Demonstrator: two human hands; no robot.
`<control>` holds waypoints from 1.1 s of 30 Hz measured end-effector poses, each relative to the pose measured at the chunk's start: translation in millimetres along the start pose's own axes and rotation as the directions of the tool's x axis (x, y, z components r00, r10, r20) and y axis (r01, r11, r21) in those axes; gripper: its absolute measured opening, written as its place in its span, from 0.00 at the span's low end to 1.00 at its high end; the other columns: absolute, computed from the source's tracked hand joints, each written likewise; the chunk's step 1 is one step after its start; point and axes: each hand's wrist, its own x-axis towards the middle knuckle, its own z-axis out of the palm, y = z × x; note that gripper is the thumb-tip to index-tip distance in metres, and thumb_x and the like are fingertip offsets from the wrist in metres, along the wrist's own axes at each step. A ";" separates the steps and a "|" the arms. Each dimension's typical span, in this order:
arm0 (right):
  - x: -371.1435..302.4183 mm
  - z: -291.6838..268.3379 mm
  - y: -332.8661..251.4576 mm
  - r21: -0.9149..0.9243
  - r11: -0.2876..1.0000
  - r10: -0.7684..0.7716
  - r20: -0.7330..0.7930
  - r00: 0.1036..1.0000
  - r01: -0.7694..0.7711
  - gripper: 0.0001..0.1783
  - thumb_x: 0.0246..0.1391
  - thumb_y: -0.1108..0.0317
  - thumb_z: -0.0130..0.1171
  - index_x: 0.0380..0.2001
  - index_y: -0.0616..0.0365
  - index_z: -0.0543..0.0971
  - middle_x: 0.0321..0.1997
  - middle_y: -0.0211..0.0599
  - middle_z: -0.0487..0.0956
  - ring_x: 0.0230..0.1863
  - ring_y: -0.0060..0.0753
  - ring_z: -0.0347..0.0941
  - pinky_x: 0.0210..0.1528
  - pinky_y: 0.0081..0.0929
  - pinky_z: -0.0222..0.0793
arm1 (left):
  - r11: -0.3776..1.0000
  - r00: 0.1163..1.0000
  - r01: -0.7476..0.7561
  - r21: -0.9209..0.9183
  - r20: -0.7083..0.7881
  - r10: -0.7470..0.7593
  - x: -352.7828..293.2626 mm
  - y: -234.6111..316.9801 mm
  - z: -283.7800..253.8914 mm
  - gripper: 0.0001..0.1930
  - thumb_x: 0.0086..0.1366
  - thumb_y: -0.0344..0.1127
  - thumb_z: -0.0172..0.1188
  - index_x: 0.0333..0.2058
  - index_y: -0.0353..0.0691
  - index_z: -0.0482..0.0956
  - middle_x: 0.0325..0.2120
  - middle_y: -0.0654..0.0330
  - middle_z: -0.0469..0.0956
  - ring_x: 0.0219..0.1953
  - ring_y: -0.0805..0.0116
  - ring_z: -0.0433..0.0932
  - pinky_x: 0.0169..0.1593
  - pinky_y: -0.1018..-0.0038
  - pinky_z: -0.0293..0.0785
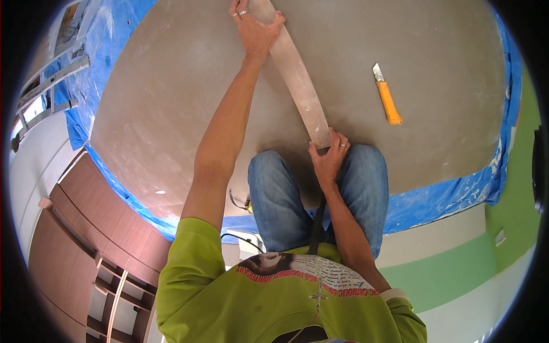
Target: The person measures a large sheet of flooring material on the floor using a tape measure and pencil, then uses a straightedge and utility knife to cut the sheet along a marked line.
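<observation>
A long, flat, pale strip (301, 94) with whitish smudges lies slantwise on a large brown sheet (189, 74). Near its far end, my left hand (258, 33) grips it across its width, thumb on the right edge and fingers on the left; a ring shows on one finger. Close to my knees, my right hand (330, 154) pinches the near end between thumb and fingers. An orange-handled utility knife (388, 102) with its blade out rests on the sheet to the right of the strip, apart from both hands.
Blue plastic sheeting (440, 197) borders the brown sheet. A metal ladder (57, 80) stands at the far left, above brown cabinets (108, 206). A small yellow-and-black object (248, 207) is beside my left knee (274, 171). A green wall (520, 200) rises at right.
</observation>
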 end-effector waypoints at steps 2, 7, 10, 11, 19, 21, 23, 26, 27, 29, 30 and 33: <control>-0.3 0.1 0.8 -0.002 1.000 0.003 0.002 1.000 -0.003 0.38 0.41 0.65 0.74 0.58 0.59 0.73 0.55 0.46 0.70 0.56 0.53 0.64 0.57 0.50 0.65 | 1.000 1.000 0.018 0.006 0.017 -0.018 0.3 3.0 -0.9 0.43 0.53 0.37 0.71 0.65 0.30 0.61 0.65 0.37 0.58 0.68 0.38 0.59 0.70 0.50 0.58; -1.1 0.9 0.9 -0.017 1.000 0.003 0.011 1.000 -0.003 0.37 0.41 0.65 0.74 0.57 0.58 0.73 0.54 0.46 0.70 0.56 0.53 0.64 0.57 0.50 0.65 | 0.999 0.999 0.034 -0.011 0.023 -0.034 0.5 4.1 -1.9 0.43 0.53 0.36 0.71 0.65 0.31 0.61 0.65 0.37 0.58 0.68 0.38 0.58 0.70 0.50 0.58; -0.5 0.9 0.5 -0.012 1.000 -0.007 0.004 1.000 0.007 0.37 0.41 0.65 0.74 0.57 0.58 0.74 0.54 0.46 0.70 0.56 0.53 0.64 0.57 0.50 0.65 | 1.000 1.000 0.018 -0.015 0.012 -0.017 0.4 1.3 -1.9 0.42 0.53 0.36 0.71 0.65 0.32 0.61 0.65 0.37 0.58 0.68 0.38 0.59 0.70 0.50 0.58; -0.1 0.5 0.6 -0.010 1.000 -0.012 0.000 1.000 0.012 0.37 0.41 0.64 0.74 0.57 0.58 0.74 0.54 0.46 0.70 0.56 0.53 0.64 0.57 0.50 0.65 | 1.000 1.000 0.009 -0.013 0.003 -0.009 0.1 0.8 -0.9 0.42 0.53 0.36 0.71 0.65 0.32 0.61 0.65 0.37 0.58 0.67 0.38 0.59 0.70 0.50 0.58; 2.8 -1.2 1.0 0.001 1.000 -0.016 -0.012 1.000 0.016 0.37 0.41 0.65 0.75 0.57 0.59 0.74 0.54 0.48 0.71 0.56 0.54 0.65 0.57 0.51 0.65 | 0.996 0.994 0.093 -0.009 0.054 -0.092 3.2 2.1 -1.8 0.47 0.52 0.42 0.73 0.66 0.33 0.58 0.66 0.36 0.56 0.68 0.39 0.59 0.68 0.51 0.62; 3.4 -2.6 -5.3 0.002 1.000 0.009 0.015 1.000 -0.009 0.37 0.41 0.65 0.75 0.57 0.60 0.74 0.54 0.49 0.72 0.56 0.55 0.65 0.58 0.51 0.64 | 0.982 0.984 0.175 -0.071 0.049 -0.172 4.5 10.1 -9.1 0.45 0.48 0.40 0.74 0.62 0.32 0.61 0.65 0.40 0.57 0.64 0.41 0.63 0.62 0.53 0.69; 1.0 -0.8 -4.3 -0.015 1.000 -0.023 0.006 1.000 0.023 0.37 0.41 0.64 0.75 0.57 0.60 0.73 0.53 0.50 0.72 0.56 0.55 0.65 0.58 0.51 0.64 | 0.994 0.996 0.085 -0.071 0.024 -0.083 2.3 2.3 -10.2 0.43 0.50 0.40 0.74 0.62 0.33 0.63 0.67 0.42 0.55 0.66 0.41 0.61 0.65 0.54 0.65; 0.2 -4.9 -4.4 -0.045 0.999 0.004 -0.003 1.000 -0.004 0.38 0.41 0.64 0.75 0.57 0.60 0.72 0.54 0.50 0.71 0.56 0.56 0.65 0.59 0.52 0.63 | 0.987 0.981 0.159 -0.006 0.114 -0.157 1.4 8.5 -3.7 0.43 0.53 0.40 0.72 0.66 0.36 0.62 0.68 0.44 0.54 0.68 0.42 0.60 0.66 0.56 0.66; 2.0 -5.2 -6.0 -0.041 0.999 -0.003 -0.013 1.000 0.003 0.38 0.42 0.65 0.74 0.57 0.60 0.72 0.54 0.50 0.71 0.56 0.56 0.65 0.59 0.52 0.63 | 0.990 0.979 0.143 -0.001 0.144 -0.142 5.2 7.3 -4.7 0.44 0.54 0.43 0.72 0.65 0.34 0.62 0.68 0.41 0.54 0.69 0.41 0.59 0.67 0.55 0.65; 0.4 -1.7 -9.4 -0.036 0.999 -0.019 -0.006 1.000 0.019 0.38 0.42 0.65 0.74 0.57 0.60 0.72 0.55 0.50 0.71 0.57 0.56 0.65 0.58 0.52 0.63 | 0.991 0.969 0.134 0.028 0.204 -0.137 13.3 3.2 -19.0 0.45 0.55 0.50 0.71 0.65 0.30 0.63 0.69 0.35 0.54 0.71 0.38 0.55 0.68 0.52 0.62; 0.5 -0.7 -11.3 -0.041 0.999 -0.005 0.011 1.000 0.005 0.37 0.42 0.65 0.74 0.57 0.60 0.72 0.55 0.50 0.70 0.57 0.56 0.64 0.58 0.52 0.62 | 0.991 0.957 0.131 0.038 0.257 -0.136 18.6 5.5 -27.7 0.45 0.56 0.51 0.71 0.65 0.30 0.63 0.69 0.35 0.54 0.71 0.38 0.54 0.69 0.53 0.61; 5.7 -11.2 -22.6 -0.052 0.997 0.063 0.057 0.996 -0.060 0.36 0.43 0.65 0.73 0.57 0.60 0.72 0.55 0.50 0.70 0.57 0.56 0.64 0.58 0.52 0.63 | 0.990 0.906 0.052 0.129 0.411 -0.101 31.8 8.2 -53.5 0.46 0.57 0.53 0.70 0.65 0.30 0.63 0.70 0.37 0.54 0.72 0.39 0.53 0.71 0.54 0.58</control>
